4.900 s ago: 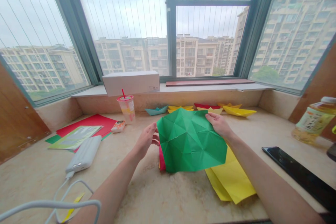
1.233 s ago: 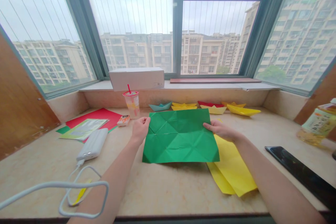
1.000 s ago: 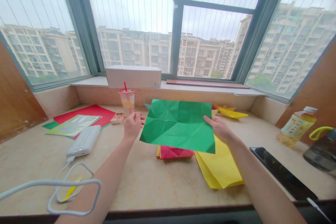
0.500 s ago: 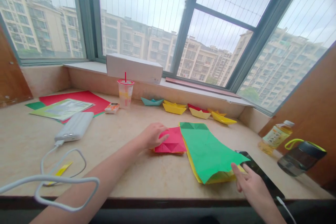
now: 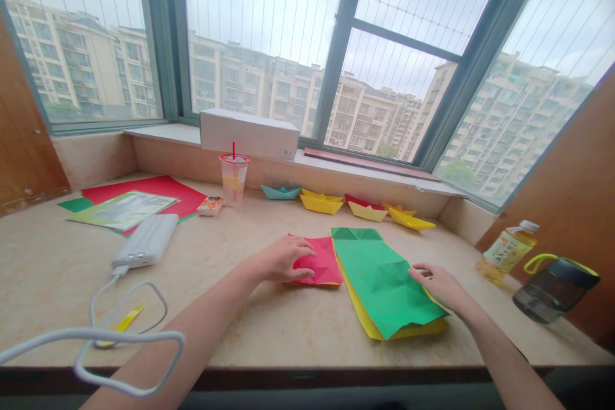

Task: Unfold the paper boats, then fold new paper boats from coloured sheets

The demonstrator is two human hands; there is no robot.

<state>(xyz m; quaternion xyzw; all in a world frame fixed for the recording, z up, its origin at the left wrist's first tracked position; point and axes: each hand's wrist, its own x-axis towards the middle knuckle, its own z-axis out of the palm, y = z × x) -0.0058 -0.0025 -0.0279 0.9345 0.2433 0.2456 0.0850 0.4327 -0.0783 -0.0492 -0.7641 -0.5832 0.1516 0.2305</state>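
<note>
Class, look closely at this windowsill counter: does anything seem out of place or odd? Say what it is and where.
A small yellow paper scrap lies by itself inside the loop of white cable below the power bank, away from the other paper. It looks like a stray offcut.

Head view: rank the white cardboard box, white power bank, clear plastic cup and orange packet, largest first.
1. White cardboard box
2–3. White ribbed power bank and clear plastic cup: unsure, they look close and the power bank sits nearer the camera
4. Small orange-and-white packet
</note>
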